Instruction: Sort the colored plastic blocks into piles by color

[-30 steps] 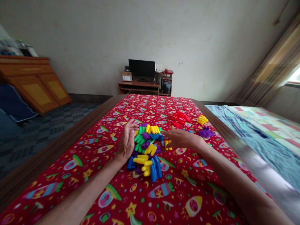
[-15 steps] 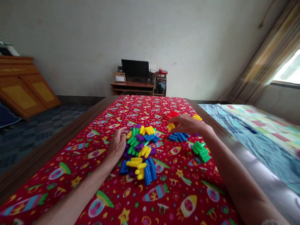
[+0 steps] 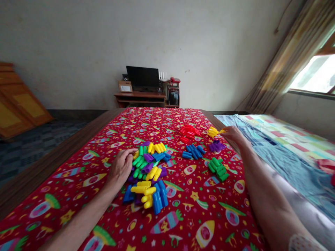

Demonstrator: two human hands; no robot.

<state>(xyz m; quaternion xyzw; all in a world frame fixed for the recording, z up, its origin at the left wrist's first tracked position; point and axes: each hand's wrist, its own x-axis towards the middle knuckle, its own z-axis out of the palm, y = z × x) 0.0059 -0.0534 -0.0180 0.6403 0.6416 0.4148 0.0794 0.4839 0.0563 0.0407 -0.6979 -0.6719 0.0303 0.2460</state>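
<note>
My right hand (image 3: 232, 135) pinches a yellow plastic block (image 3: 223, 131) beside a small yellow group (image 3: 213, 131) at the far right of the cloth. On the left, my left hand (image 3: 121, 166) rests against the mixed pile, its fingers curled on a yellow plastic block (image 3: 135, 154). That pile holds green blocks (image 3: 139, 161), purple blocks (image 3: 148, 158), yellow blocks (image 3: 154, 173) and blue blocks (image 3: 160, 197). Sorted by colour to the right lie red blocks (image 3: 188, 131), blue blocks (image 3: 194, 152), purple blocks (image 3: 217, 146) and green blocks (image 3: 218, 169).
A red patterned cloth (image 3: 178, 228) covers the long table, whose dark wooden edge (image 3: 65, 146) shows on the left. Beyond its far end stands a desk (image 3: 140, 96) with a monitor (image 3: 142, 78). A bed (image 3: 264, 139) lies to the right, a wooden cabinet (image 3: 21, 101) to the left.
My right hand has moved right with the yellow block, from above the blue group to the yellow group. My left hand stays at the pile, fingers now over the yellow block. The view has shifted slightly right.
</note>
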